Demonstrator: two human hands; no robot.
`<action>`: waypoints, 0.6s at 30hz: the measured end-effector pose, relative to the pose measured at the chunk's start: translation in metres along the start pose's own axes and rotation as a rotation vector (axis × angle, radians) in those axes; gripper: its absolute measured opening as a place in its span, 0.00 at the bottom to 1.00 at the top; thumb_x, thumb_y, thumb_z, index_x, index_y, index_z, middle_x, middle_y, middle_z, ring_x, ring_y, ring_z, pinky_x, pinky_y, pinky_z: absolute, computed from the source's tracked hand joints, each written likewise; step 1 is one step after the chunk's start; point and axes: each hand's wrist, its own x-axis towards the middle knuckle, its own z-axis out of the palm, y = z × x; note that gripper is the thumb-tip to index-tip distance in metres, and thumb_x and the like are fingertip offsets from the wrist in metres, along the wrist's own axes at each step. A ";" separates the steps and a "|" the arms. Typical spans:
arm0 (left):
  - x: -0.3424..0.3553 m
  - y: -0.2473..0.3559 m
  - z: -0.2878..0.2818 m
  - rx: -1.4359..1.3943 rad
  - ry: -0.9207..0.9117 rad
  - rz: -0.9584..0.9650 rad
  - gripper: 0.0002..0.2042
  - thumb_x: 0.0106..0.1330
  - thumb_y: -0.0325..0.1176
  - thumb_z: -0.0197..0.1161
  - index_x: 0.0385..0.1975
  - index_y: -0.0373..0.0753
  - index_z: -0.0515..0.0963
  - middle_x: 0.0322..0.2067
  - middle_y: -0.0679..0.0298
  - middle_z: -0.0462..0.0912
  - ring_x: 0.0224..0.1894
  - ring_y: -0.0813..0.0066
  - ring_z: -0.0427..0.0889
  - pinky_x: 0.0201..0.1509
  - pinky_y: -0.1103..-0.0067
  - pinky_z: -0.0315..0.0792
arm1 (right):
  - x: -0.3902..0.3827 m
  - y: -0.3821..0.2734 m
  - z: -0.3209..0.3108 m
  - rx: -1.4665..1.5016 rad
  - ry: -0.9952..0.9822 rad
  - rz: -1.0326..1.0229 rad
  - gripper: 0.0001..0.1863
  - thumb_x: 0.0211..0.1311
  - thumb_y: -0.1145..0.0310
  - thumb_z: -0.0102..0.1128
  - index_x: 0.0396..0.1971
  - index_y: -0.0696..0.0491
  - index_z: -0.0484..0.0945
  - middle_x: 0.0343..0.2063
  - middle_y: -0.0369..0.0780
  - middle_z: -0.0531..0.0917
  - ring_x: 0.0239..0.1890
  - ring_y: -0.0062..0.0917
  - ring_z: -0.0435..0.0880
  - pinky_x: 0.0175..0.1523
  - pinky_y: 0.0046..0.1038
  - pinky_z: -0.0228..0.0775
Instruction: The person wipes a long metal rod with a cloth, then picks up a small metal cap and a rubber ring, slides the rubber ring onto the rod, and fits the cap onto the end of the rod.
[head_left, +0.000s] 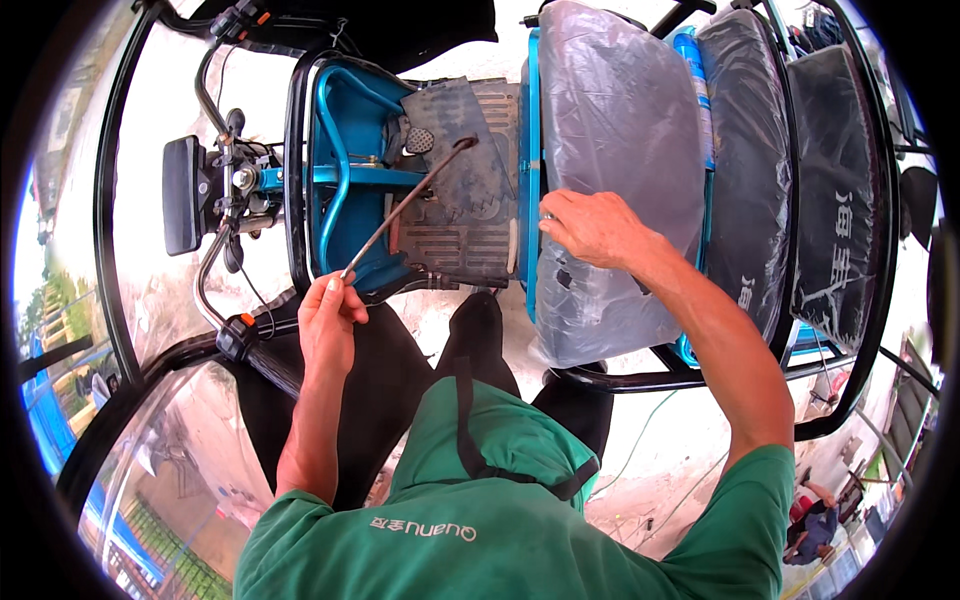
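My left hand (333, 305) pinches the near end of a long thin metal rod (405, 208). The rod's rusty bent far end rests over, or hovers above, the dark floor mat (458, 150) of a blue three-wheeled vehicle; contact cannot be told. My right hand (592, 228) is at the left edge of the grey seat cushion (620, 120), which is wrapped in clear plastic. Its thumb and fingers are pressed together beside the blue seat base (533, 80). Something small may be between them, but I cannot make it out.
Handlebars (222, 190) stand at the left, beside a blue front frame (345, 130) and a foot pedal (419, 140). Black frame bars (640, 380) surround the seats. Behind the cushion are a blue cylinder (695, 85) and wrapped backrests (745, 160). A person (812, 525) is at the lower right.
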 end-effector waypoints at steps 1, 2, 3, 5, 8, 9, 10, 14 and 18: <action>-0.003 0.003 0.003 -0.067 -0.039 0.004 0.11 0.74 0.35 0.53 0.42 0.33 0.77 0.23 0.65 0.75 0.23 0.76 0.74 0.29 0.80 0.70 | -0.003 0.000 0.005 0.109 0.067 0.020 0.14 0.71 0.58 0.48 0.37 0.55 0.73 0.31 0.43 0.81 0.33 0.35 0.82 0.38 0.38 0.72; -0.007 0.004 0.006 -0.135 -0.080 0.002 0.11 0.74 0.34 0.52 0.43 0.33 0.77 0.23 0.64 0.75 0.23 0.75 0.74 0.30 0.79 0.70 | -0.012 -0.003 0.009 0.335 0.159 0.125 0.15 0.71 0.58 0.48 0.38 0.56 0.74 0.30 0.42 0.81 0.31 0.32 0.81 0.37 0.36 0.72; -0.008 0.004 0.009 -0.162 -0.141 0.004 0.11 0.74 0.35 0.53 0.43 0.33 0.78 0.23 0.64 0.75 0.23 0.75 0.73 0.29 0.78 0.69 | -0.027 -0.010 0.013 0.562 0.259 0.227 0.16 0.72 0.58 0.47 0.40 0.56 0.75 0.29 0.41 0.81 0.30 0.28 0.80 0.37 0.33 0.71; -0.018 0.004 0.017 -0.119 -0.258 -0.026 0.11 0.75 0.37 0.51 0.42 0.36 0.77 0.22 0.66 0.73 0.23 0.76 0.70 0.27 0.79 0.64 | -0.070 -0.023 0.013 1.009 0.368 0.491 0.18 0.73 0.56 0.46 0.45 0.55 0.78 0.25 0.36 0.80 0.23 0.16 0.72 0.30 0.22 0.65; -0.038 -0.007 0.027 -0.073 -0.469 -0.079 0.11 0.74 0.37 0.53 0.43 0.36 0.77 0.21 0.64 0.73 0.21 0.74 0.69 0.25 0.77 0.63 | -0.143 -0.044 0.017 1.608 0.653 0.559 0.17 0.74 0.57 0.47 0.46 0.54 0.78 0.25 0.34 0.79 0.19 0.14 0.68 0.25 0.17 0.60; -0.047 -0.011 0.035 -0.040 -0.546 -0.081 0.11 0.74 0.37 0.53 0.43 0.36 0.77 0.21 0.64 0.72 0.21 0.74 0.69 0.25 0.77 0.63 | -0.168 -0.056 0.017 1.721 0.770 0.548 0.17 0.74 0.57 0.47 0.47 0.53 0.78 0.25 0.34 0.78 0.17 0.14 0.67 0.23 0.16 0.57; -0.057 -0.017 0.046 -0.008 -0.625 -0.090 0.11 0.74 0.37 0.53 0.43 0.36 0.77 0.21 0.64 0.72 0.20 0.74 0.69 0.24 0.77 0.63 | -0.195 -0.063 0.024 1.799 0.859 0.467 0.17 0.73 0.60 0.47 0.49 0.55 0.78 0.26 0.35 0.79 0.18 0.15 0.67 0.23 0.17 0.57; -0.104 -0.051 0.095 0.047 -0.874 -0.181 0.14 0.70 0.39 0.59 0.44 0.32 0.77 0.22 0.60 0.74 0.20 0.69 0.73 0.25 0.75 0.68 | -0.307 -0.086 0.051 1.866 1.130 0.474 0.17 0.70 0.68 0.44 0.53 0.56 0.73 0.28 0.38 0.79 0.18 0.16 0.67 0.23 0.17 0.59; -0.171 -0.096 0.156 0.175 -1.057 -0.243 0.15 0.70 0.39 0.59 0.45 0.32 0.76 0.23 0.58 0.75 0.21 0.69 0.74 0.26 0.75 0.69 | -0.441 -0.099 0.093 1.776 1.330 0.516 0.17 0.69 0.67 0.45 0.54 0.56 0.73 0.29 0.38 0.79 0.18 0.16 0.69 0.24 0.17 0.60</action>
